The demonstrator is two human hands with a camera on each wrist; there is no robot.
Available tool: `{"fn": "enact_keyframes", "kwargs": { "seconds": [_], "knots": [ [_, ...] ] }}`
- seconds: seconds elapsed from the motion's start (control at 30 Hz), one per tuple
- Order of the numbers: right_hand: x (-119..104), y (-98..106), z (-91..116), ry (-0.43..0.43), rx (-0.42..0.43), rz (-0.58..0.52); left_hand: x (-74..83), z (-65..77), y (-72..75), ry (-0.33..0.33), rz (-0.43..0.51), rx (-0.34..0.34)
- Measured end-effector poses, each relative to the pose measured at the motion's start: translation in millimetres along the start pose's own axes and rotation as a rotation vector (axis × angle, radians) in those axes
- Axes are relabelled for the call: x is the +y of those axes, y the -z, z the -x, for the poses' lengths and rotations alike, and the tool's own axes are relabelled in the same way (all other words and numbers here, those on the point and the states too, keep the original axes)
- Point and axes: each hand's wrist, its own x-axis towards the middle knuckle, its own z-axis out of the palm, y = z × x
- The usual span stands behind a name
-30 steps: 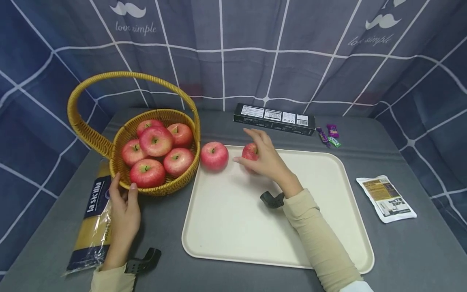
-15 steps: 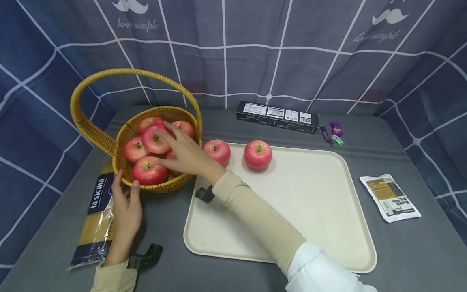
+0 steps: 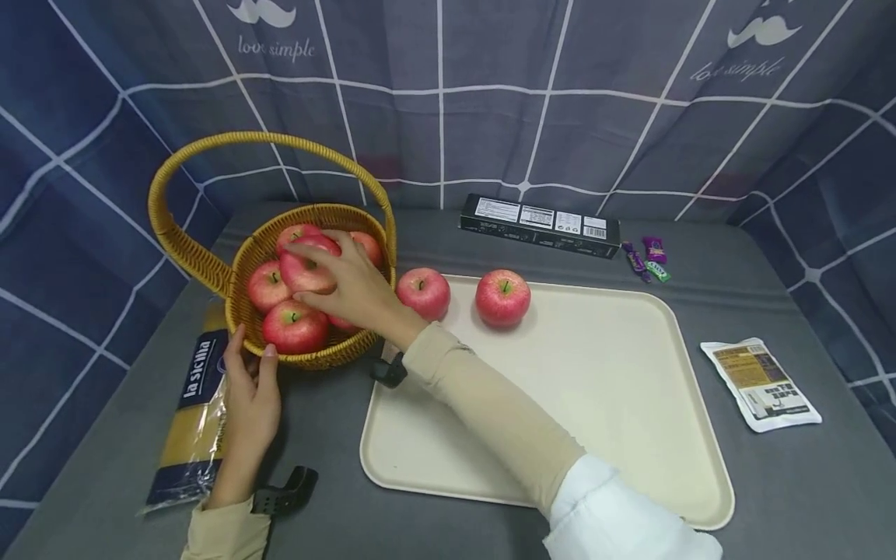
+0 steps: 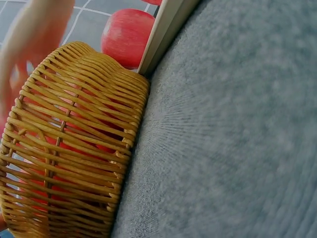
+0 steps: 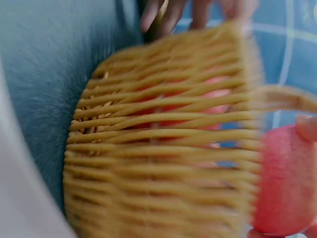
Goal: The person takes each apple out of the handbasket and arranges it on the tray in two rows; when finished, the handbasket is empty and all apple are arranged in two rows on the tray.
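Note:
In the head view, my right hand [image 3: 360, 292] reaches into a yellow wicker basket [image 3: 332, 359] and grips the topmost red apple [image 3: 302, 271] between thumb and fingers. Several other apples [image 3: 294, 328] lie around and under it, some partly hidden by the hand. My left hand [image 3: 253, 408] holds the near left of the basket's rim, thumb on the rim. The right wrist view shows the held apple [image 5: 285, 183] just above the basket edge. Two more apples are out of the basket: one [image 3: 424, 294] at the tray's far left corner, the other [image 3: 502, 299] on the tray's far edge.
A cream tray [image 3: 560, 404] lies right of the basket. Behind it is a black box [image 3: 539, 225] with small wrapped candies [image 3: 654, 250] beside it. A white pouch [image 3: 761, 385] lies at right, a pasta bag [image 3: 189, 428] at left. A grid-patterned curtain surrounds the table.
My right hand has let go of an apple on the tray, moved left into the basket and taken hold of the top apple. The left hand stays at the rim.

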Motion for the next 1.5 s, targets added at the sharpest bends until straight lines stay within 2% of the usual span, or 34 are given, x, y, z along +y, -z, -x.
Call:
{"fn": "enact_keyframes", "kwargs": {
  "seconds": [0.13,0.23,0.33,0.53,0.63,0.77,0.97,1.23,1.37,1.5],
  "knots": [
    [2,28,29,0.029,0.054,-0.079,2.0,0.7,-0.5,0.008,-0.015,-0.002],
    [16,57,60,0.017,0.086,-0.109,4.3,1.1,-1.6,-0.005,-0.014,-0.011],
    [40,92,98,-0.063,0.120,-0.111,5.0,0.9,-3.0,-0.013,-0.013,-0.022],
    [100,160,170,-0.276,0.269,-0.052,1.9,2.4,-0.4,0.014,-0.038,-0.013],
    [126,176,198,-0.378,0.290,0.026,1.3,2.5,1.7,0.012,-0.042,-0.020],
    [151,180,225,-0.470,0.237,0.101,0.6,1.9,3.2,0.019,-0.050,-0.011],
    [167,167,232,-0.460,0.140,0.065,-0.9,1.1,0.6,0.010,-0.041,-0.005],
    [168,159,232,-0.431,0.064,0.042,-1.5,-0.2,1.6,0.019,-0.053,-0.003],
    [163,162,232,-0.413,0.080,0.047,-1.4,-0.6,0.9,0.015,-0.045,-0.014],
    [152,165,222,-0.385,0.158,0.038,-1.4,-1.6,-0.2,0.020,-0.039,-0.018]
  ]
}}
